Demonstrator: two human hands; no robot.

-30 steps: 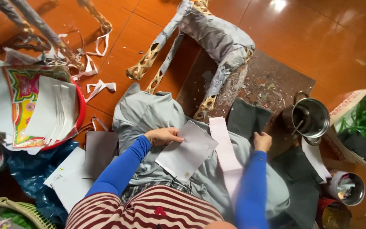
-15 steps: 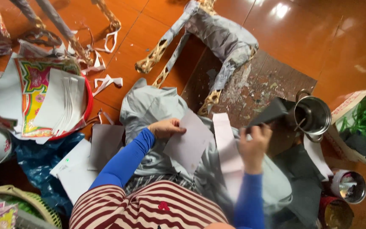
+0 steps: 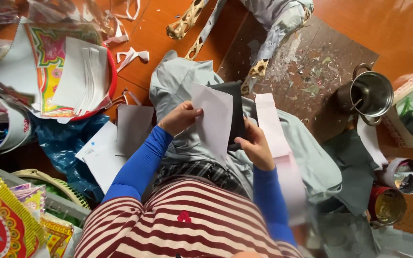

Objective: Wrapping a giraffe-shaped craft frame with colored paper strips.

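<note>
My left hand (image 3: 179, 117) grips the left edge of a white sheet of paper (image 3: 213, 119) held over my lap. My right hand (image 3: 255, 145) holds a dark grey sheet (image 3: 231, 102) up behind the white one, so the two overlap. A long pale pink strip (image 3: 276, 138) lies across the grey cloth (image 3: 178, 81) on my lap, just right of my right hand. Blue sleeves cover both my arms.
A red basin (image 3: 111, 79) with stacked printed and white papers sits at the left. A metal pot (image 3: 371, 93) stands at the right above two open tins (image 3: 404, 175). Dark grey sheets (image 3: 354, 167) lie right of my lap. A woven frame (image 3: 187, 21) stands ahead.
My right hand picked up the dark grey sheet from the right and brought it behind the white sheet. My left hand lifted the white sheet off my lap.
</note>
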